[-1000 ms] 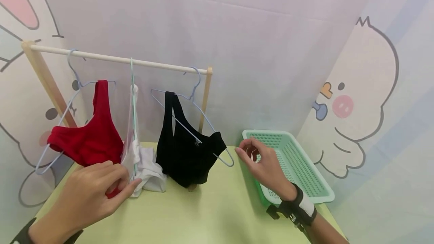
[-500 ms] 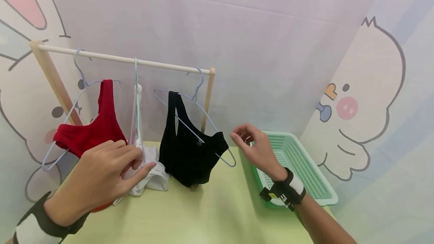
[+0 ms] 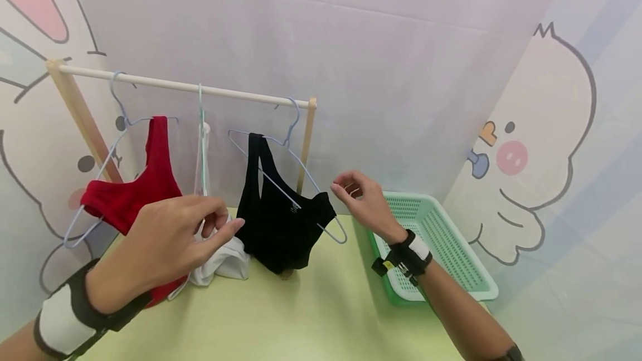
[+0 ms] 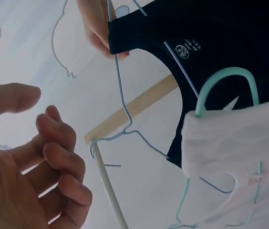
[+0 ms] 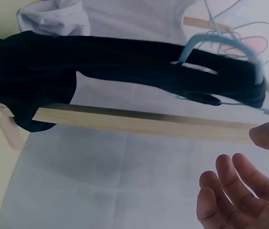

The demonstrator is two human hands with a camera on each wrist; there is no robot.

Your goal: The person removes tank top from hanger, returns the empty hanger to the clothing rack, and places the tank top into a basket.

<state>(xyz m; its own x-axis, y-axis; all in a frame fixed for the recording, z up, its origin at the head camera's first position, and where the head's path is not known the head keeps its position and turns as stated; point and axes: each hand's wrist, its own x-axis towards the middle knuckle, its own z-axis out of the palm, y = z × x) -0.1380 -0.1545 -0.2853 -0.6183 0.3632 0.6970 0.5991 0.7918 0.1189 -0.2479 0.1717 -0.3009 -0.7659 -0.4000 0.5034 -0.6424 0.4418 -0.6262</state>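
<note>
Noted red tank top (image 3: 127, 196) at far left of rail (image 3: 236, 94), partly behind left hand (image 3: 173, 238). Found left fingers loosely bent, slightly apart, pinching nothing; feared snagging nearby cloth with any sideways swing. Next right, saw white top (image 3: 228, 258) on mint hanger (image 3: 203, 155), lower cloth bunched at desk (image 3: 321, 316); judged prone to dragging if knocked.

Located black tank top (image 3: 278, 222) on blue hanger (image 3: 287, 142) at rail's right end, between both hands in head view. Judged main danger: strap sliding off sloping arm, from tilted hang plus a bump. Found right hand (image 3: 365, 202) near hanger tip, fingers bent, a little apart, gripping nothing. Farther right, noted mint-green basket (image 3: 448, 244); suspected bumping from low wrist.

Recorded black top's looks: left strap narrow, steep; scoop neck slanting, small pale print below; right strap drooping near hanger tip; body limp, creased. Could not tell hem's contact with desk.
</note>
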